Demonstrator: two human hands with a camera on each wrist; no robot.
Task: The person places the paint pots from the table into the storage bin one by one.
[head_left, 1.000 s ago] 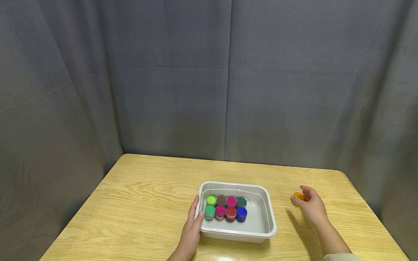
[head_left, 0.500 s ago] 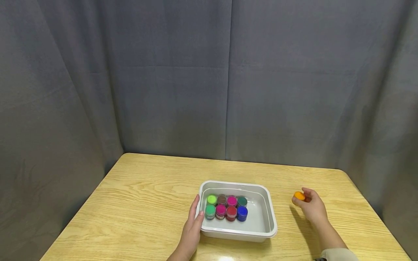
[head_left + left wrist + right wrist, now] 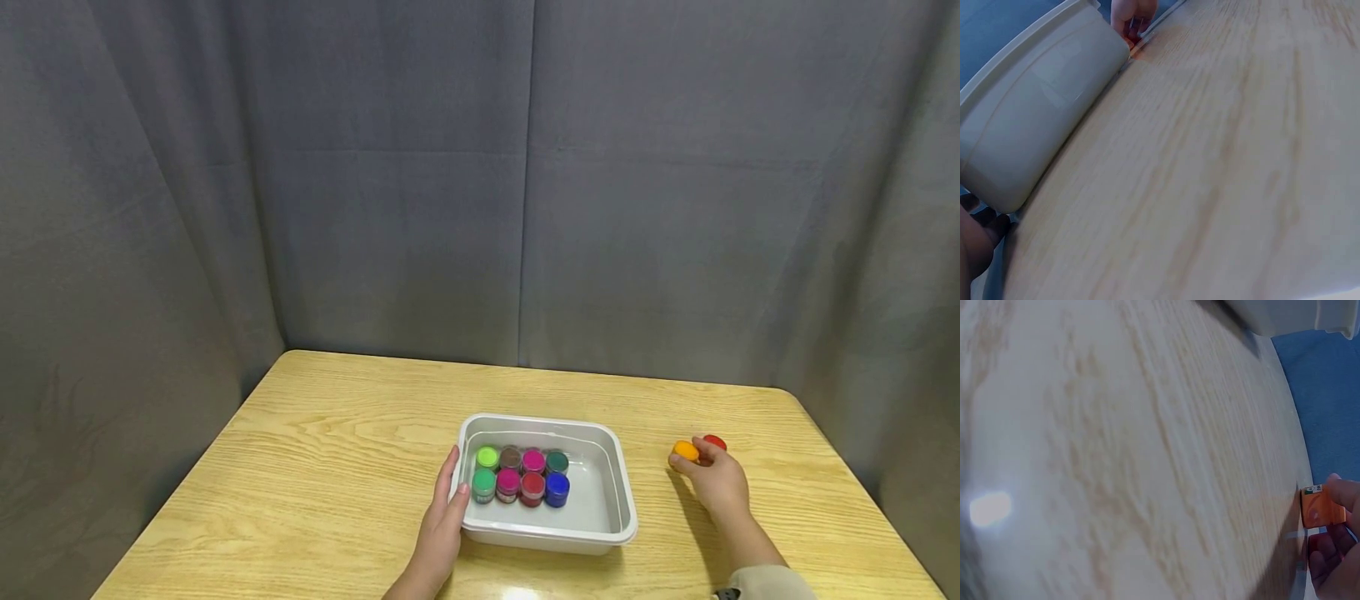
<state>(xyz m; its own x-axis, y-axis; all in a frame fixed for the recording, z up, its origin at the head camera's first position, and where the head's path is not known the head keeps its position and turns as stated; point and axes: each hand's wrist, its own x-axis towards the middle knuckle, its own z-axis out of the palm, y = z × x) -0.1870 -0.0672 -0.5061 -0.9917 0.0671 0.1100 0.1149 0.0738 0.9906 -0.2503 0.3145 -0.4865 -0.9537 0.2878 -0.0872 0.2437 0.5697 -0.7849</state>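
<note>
In the head view my left hand (image 3: pixel 440 525) grips the left side of a white plastic tub (image 3: pixel 547 533), thumb over the rim. The left wrist view shows its fingers against the tub's corner. Inside are two rows of small lidded paint pots, among them a lime green one (image 3: pixel 487 457) and a blue one (image 3: pixel 557 490). To the right of the tub, my right hand (image 3: pixel 718 486) pinches an orange pot (image 3: pixel 1317 508) between thumb and fingers, low at the tabletop. A red pot (image 3: pixel 715 442) stands just behind these fingers, partly hidden.
The wooden table (image 3: pixel 322 467) stretches out left of the tub, its far edge against a grey curtain (image 3: pixel 405 250). Curtains also hang along both sides. The right part of the tub's floor (image 3: pixel 592 492) is bare.
My right hand has shifted slightly down with the orange pot and turned a little, so the red pot's top now shows beyond the fingers. The left hand and tub stay put.
</note>
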